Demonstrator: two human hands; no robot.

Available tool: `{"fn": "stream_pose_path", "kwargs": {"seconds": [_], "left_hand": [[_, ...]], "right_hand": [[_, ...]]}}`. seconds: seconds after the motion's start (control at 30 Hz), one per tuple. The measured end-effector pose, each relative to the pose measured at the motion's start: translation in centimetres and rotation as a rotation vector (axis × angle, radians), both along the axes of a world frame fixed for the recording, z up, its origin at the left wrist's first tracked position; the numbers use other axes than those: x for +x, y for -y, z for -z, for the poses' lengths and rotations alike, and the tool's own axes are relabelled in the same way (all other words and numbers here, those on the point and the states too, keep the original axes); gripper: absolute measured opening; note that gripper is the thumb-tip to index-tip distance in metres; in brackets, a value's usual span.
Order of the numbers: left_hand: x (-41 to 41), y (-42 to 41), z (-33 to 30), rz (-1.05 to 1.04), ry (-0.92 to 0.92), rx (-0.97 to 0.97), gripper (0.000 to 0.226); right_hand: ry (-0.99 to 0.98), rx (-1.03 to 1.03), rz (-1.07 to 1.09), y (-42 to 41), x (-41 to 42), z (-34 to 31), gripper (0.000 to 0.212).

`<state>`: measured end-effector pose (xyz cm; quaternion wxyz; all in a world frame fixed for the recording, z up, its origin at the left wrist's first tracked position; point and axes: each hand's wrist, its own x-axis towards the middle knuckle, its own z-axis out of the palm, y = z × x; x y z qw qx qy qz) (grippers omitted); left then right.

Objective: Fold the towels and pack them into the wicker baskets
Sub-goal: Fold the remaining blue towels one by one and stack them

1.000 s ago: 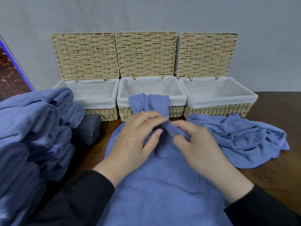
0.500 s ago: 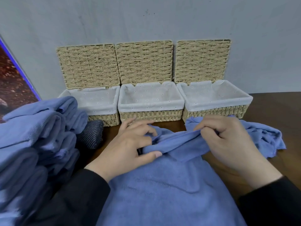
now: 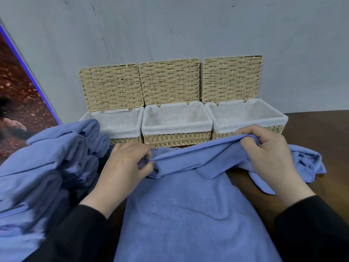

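A blue towel (image 3: pixel 188 210) hangs from both hands over the table toward me. My left hand (image 3: pixel 124 165) pinches its top edge at the left. My right hand (image 3: pixel 268 154) grips the same edge at the right, held a little higher. Three wicker baskets with white liners stand in a row against the wall with lids raised: left basket (image 3: pixel 130 138), middle basket (image 3: pixel 177 138), right basket (image 3: pixel 277 127). All three liners look empty.
A heap of blue towels (image 3: pixel 49 167) fills the left side. A crumpled blue towel (image 3: pixel 307 163) lies behind my right hand on the dark wooden table (image 3: pixel 324 125). A dark striped cloth is mostly hidden behind my left hand. A grey wall stands behind the baskets.
My hands have drawn apart along the towel's top edge and lifted it, spreading the towel wider. The view has tilted up, so the baskets sit lower in the frame.
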<state>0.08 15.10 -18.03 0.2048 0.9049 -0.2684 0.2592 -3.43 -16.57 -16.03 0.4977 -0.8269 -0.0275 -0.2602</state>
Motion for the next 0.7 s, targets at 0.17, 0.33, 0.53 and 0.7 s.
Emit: {"fn": "stream_pose_path", "kwargs": {"seconds": [0.17, 0.33, 0.53, 0.7], "left_hand": [[-1.3, -0.3, -3.8, -0.078, 0.119, -0.085, 0.007], [-0.8, -0.2, -6.9, -0.289, 0.024, -0.304, 0.022], [-2.3, -0.7, -9.4, -0.238, -0.110, -0.493, 0.023], [-2.0, -0.5, -10.7, -0.096, -0.410, -0.860, 0.018]], "right_hand": [[0.119, 0.109, 0.045, -0.3, -1.2, -3.1, 0.036], [0.137, 0.204, 0.007, -0.1, -1.8, -5.9, 0.030], [0.062, 0.212, -0.021, 0.3, -4.1, -8.3, 0.019], [-0.275, 0.178, -0.155, 1.4, -2.6, -9.3, 0.023]]}}
